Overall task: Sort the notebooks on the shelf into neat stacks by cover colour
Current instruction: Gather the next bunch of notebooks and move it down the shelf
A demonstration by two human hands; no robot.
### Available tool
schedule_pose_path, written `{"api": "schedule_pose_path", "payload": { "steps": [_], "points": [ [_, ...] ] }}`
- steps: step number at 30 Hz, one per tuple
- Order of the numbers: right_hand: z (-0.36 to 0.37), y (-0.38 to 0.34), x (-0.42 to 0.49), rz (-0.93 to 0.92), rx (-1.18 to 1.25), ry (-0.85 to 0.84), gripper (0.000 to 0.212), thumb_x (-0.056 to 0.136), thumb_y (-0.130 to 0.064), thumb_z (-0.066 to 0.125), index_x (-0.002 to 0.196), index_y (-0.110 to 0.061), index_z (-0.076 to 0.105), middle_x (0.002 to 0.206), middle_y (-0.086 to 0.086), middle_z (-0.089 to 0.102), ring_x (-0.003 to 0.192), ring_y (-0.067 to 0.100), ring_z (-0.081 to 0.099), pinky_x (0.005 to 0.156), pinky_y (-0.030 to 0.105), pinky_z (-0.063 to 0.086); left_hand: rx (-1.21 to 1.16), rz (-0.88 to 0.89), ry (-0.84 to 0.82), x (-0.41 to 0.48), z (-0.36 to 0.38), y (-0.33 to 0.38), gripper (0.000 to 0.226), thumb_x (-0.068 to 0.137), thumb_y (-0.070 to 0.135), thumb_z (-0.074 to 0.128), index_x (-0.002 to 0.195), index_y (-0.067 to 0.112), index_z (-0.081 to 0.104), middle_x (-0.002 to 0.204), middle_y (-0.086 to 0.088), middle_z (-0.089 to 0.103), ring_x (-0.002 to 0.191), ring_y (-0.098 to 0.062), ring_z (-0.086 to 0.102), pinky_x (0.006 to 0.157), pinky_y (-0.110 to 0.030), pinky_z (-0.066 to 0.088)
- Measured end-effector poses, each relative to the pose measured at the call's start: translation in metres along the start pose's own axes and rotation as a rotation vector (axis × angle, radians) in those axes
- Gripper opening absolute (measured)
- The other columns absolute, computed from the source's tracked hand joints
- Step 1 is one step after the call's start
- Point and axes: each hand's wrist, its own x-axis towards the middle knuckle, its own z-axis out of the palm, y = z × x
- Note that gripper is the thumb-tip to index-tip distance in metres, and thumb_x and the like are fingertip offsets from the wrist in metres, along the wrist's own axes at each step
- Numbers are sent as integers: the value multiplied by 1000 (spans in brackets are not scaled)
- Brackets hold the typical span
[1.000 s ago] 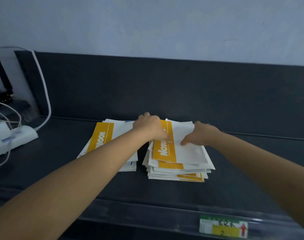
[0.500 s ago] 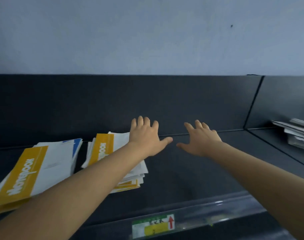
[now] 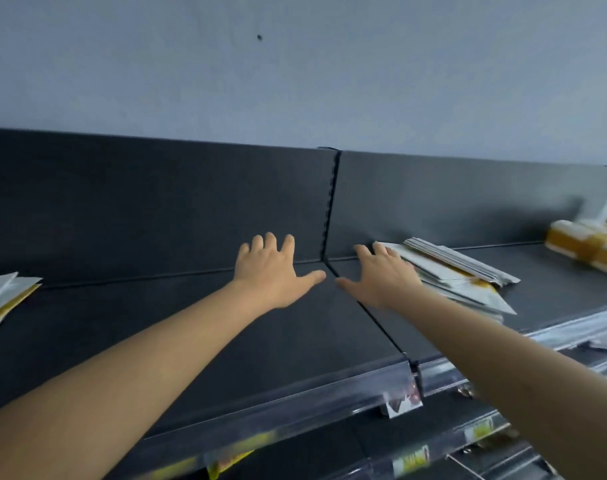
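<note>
Left edge: the yellow notebook stack [image 3: 4,296], handled a second ago, is nearly out of frame. Centre: left hand [image 3: 271,271] and right hand [image 3: 381,275], now empty with fingers spread, reach toward an untidy notebook pile [image 3: 461,275] at right, likely next for sorting.

Dim, flat light; motion blur at the right edge, wide-angle tilt

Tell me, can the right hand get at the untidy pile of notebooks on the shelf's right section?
Probably yes: the right hand, open, is right beside the pile of notebooks, with nothing standing between them.
</note>
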Motion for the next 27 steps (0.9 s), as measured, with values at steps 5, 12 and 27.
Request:
{"api": "schedule_pose_path", "payload": {
  "steps": [5, 12, 27],
  "points": [
    [-1, 72, 28, 100, 63, 5, 74, 84, -63, 50, 140, -15, 37, 141, 10, 41, 132, 32, 36, 105, 43, 36, -32, 70, -42, 46, -4, 62, 95, 84, 81, 24, 153, 16, 20, 155, -13, 28, 141, -32, 26, 110, -42, 25],
    [-3, 157, 56, 327, 138, -12, 71, 87, -64, 44, 138, -15, 43, 138, 12, 47, 125, 33, 46, 95, 38, 40, -214, 145, -132, 111, 7, 125, 94, 82, 83, 26, 146, 15, 31, 144, -10, 46, 132, -31, 41, 96, -41, 37],
    [34, 336, 153, 482, 337, -254, 66, 90, -59, 50, 133, -8, 52, 141, 9, 50, 125, 28, 48, 102, 34, 36, -748, -189, -327, 220, 55, 235, 99, 83, 74, 48, 153, 10, 20, 158, -9, 27, 142, -29, 30, 109, -39, 32]
  ]
}}
